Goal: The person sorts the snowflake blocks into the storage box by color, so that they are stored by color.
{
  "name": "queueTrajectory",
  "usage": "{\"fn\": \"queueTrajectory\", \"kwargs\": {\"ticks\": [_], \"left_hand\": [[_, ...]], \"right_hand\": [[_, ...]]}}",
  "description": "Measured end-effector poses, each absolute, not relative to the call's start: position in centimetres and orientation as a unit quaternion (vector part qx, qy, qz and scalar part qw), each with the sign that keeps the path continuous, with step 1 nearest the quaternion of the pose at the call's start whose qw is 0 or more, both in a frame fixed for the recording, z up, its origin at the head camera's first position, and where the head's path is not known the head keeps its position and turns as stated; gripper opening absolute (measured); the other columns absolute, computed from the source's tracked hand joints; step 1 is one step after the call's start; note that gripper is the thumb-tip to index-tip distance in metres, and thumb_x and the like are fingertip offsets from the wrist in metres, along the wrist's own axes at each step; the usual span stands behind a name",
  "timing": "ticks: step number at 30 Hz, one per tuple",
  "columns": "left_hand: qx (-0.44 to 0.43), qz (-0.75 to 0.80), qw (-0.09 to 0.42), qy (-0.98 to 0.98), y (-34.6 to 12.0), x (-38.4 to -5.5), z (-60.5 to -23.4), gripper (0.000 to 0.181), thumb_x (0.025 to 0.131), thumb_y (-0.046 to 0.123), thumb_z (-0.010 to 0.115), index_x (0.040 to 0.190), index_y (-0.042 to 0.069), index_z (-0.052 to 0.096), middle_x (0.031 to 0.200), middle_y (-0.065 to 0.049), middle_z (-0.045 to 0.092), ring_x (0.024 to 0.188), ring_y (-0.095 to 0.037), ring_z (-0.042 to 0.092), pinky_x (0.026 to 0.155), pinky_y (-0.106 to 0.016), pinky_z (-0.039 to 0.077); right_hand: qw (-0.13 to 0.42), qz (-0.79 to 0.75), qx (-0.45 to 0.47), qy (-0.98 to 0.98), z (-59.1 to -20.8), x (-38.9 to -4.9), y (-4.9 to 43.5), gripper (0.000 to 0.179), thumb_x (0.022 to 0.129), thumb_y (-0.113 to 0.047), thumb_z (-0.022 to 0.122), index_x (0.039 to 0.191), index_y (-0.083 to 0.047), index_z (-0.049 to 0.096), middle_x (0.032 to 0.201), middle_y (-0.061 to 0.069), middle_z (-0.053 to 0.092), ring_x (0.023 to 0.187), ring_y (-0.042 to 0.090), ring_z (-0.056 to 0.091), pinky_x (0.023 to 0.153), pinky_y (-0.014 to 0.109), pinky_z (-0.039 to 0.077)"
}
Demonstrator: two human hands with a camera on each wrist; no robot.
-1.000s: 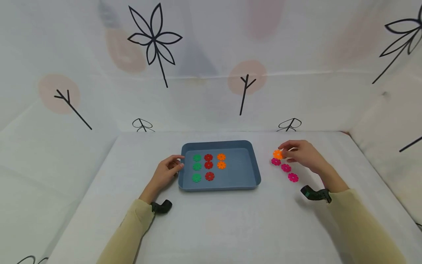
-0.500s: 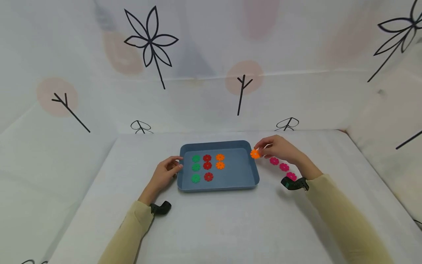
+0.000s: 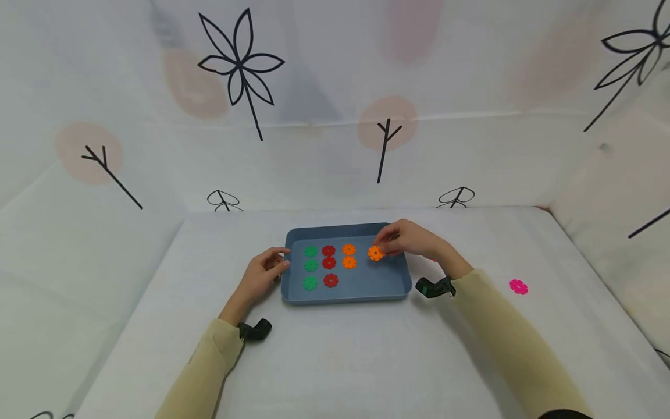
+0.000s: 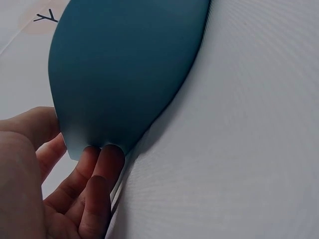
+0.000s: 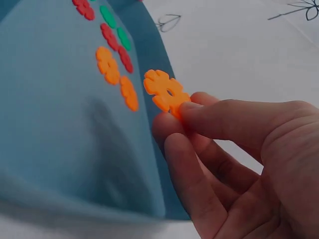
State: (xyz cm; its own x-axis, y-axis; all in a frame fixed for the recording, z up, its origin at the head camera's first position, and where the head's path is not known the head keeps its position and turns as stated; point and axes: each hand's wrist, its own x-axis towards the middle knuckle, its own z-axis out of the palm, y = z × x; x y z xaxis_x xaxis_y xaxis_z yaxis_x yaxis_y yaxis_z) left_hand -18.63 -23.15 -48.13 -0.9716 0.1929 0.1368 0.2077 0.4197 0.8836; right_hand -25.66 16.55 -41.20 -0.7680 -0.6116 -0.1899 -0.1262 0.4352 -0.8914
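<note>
A blue-grey tray (image 3: 379, 286) lies on the white table. My left hand (image 3: 260, 272) grips its left end; in the left wrist view the thumb is over the rim and curled fingers (image 4: 109, 162) are against the outer wall. Over the tray's right part, my right hand (image 3: 410, 238) pinches an orange flower-shaped disc (image 5: 167, 92) between thumb and fingertips, tilted above the tray floor. Inside the tray stand columns of similar discs: green (image 3: 310, 265), red (image 3: 329, 263) and two orange ones (image 3: 349, 262), the orange pair nearest the held disc.
A pink disc (image 3: 519, 287) lies on the table right of the forearm. Just a sliver of another pink disc (image 3: 430, 259) shows beneath the right wrist. Patterned white cloth (image 3: 314, 163) rises behind the table.
The right hand has carried the orange disc leftward from beside the pink discs to above the tray. Its arm now covers most of those, while another pink disc shows. The left hand stays put.
</note>
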Motion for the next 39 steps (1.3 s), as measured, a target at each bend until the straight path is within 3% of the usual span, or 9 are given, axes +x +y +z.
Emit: {"fn": "queueTrajectory", "kwargs": {"ticks": [15, 25, 39], "left_hand": [[-0.12, -0.527, 0.008, -0.841, -23.2, -18.7, -48.2, 0.033, 0.098, 0.024, 0.067, 0.127, 0.01, 0.065, 0.098, -0.009, 0.06, 0.073, -0.018, 0.057, 0.057, -0.027, 0.047], [-0.125, -0.528, 0.013, -0.84, -23.2, -18.6, -48.2, 0.034, 0.097, 0.022, 0.068, 0.128, 0.007, 0.065, 0.097, -0.01, 0.061, 0.071, -0.017, 0.057, 0.056, -0.027, 0.047], [-0.115, -0.525, 0.008, -0.843, -23.1, -18.6, -48.1, 0.031, 0.098, 0.022, 0.067, 0.128, 0.012, 0.065, 0.099, -0.01, 0.061, 0.074, -0.019, 0.058, 0.06, -0.027, 0.049]], "right_hand": [[0.294, -0.449, -0.234, 0.811, -42.0, -26.3, 12.7, 0.017, 0.092, -0.006, 0.068, 0.107, -0.003, 0.075, 0.105, 0.009, 0.07, 0.084, 0.023, 0.067, 0.078, 0.034, 0.057], [0.332, -0.415, -0.271, 0.803, -42.7, -26.3, 10.8, 0.016, 0.09, -0.004, 0.07, 0.105, -0.005, 0.076, 0.094, 0.005, 0.071, 0.081, 0.02, 0.065, 0.075, 0.034, 0.056], [0.357, -0.412, -0.232, 0.806, -43.2, -26.2, 10.2, 0.012, 0.091, -0.003, 0.07, 0.102, -0.005, 0.076, 0.091, 0.005, 0.071, 0.081, 0.017, 0.064, 0.072, 0.032, 0.056]]}}
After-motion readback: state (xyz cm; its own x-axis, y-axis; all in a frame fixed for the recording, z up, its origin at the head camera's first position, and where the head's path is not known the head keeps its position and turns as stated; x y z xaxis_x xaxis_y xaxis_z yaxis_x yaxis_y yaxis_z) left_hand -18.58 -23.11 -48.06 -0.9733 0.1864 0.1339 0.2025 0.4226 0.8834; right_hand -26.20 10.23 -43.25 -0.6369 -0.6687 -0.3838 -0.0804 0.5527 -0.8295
